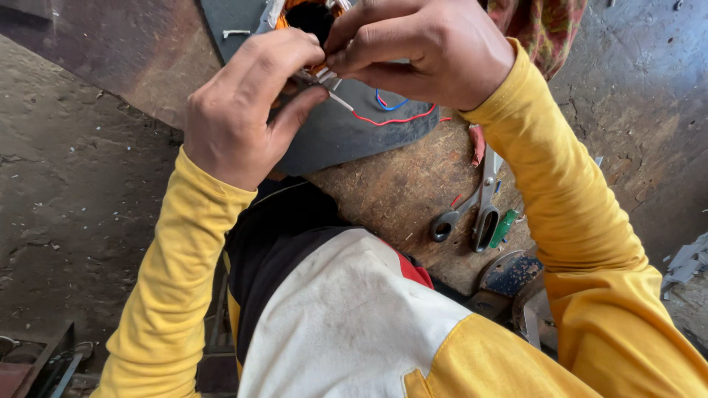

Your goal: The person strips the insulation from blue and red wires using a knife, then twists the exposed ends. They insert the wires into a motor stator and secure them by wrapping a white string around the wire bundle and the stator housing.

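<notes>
My left hand [243, 107] and my right hand [424, 48] meet at the top of the view, both in yellow sleeves. Their fingertips pinch thin white sleeved wire ends [328, 82] that come off a round coil with orange winding [310, 11], mostly hidden behind the hands. A red wire [387, 121] and a blue wire [389, 105] trail from the pinched spot across a dark grey sheet [346, 136] lying on the wooden bench [398, 188].
Scissors [472, 210] with grey handles lie on the bench to the right, beside a small green tool [504, 228]. A rusty metal plate [140, 51] stands at the upper left. The dirt floor [66, 206] spreads on the left; metal parts [516, 284] sit lower right.
</notes>
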